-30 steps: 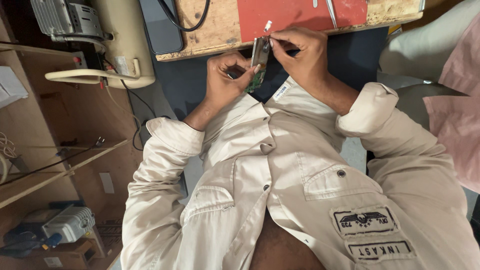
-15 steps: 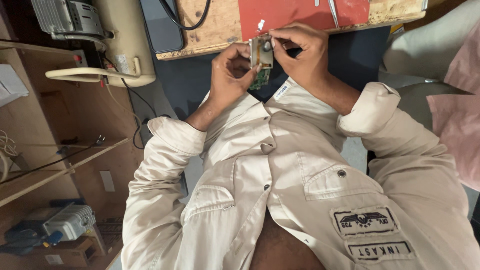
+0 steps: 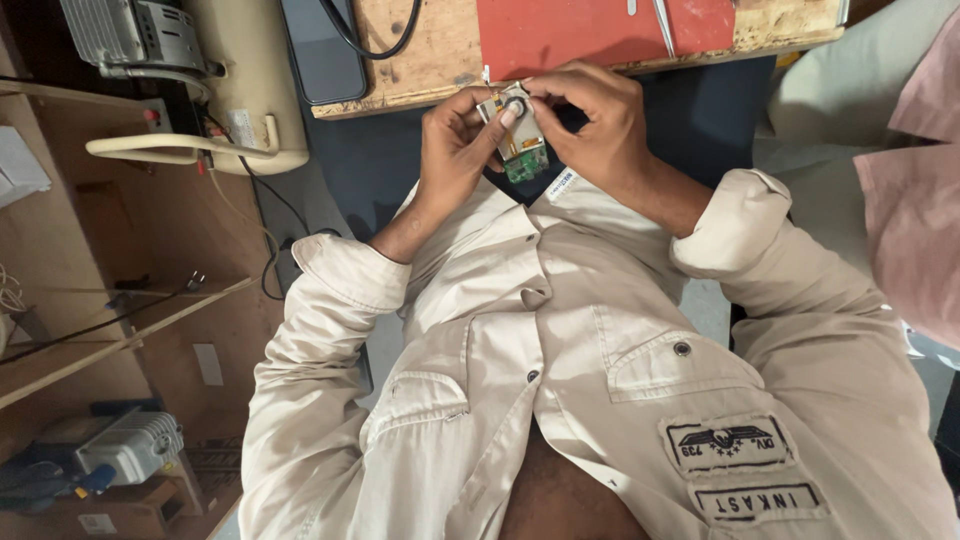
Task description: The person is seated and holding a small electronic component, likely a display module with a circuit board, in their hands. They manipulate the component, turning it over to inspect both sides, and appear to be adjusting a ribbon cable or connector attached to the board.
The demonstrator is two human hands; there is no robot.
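Hands pinch one small green circuit board with a metal-shielded top just off the near edge of the wooden surface: left hand and right hand both closed on it (likely light, stiff, fragile; best gripped by its edges).

A dark, blank phone screen lies on the wooden bench; two black-and-cream rectangular patches sit on the shirt, and what appears a small white label marks the cabinet.
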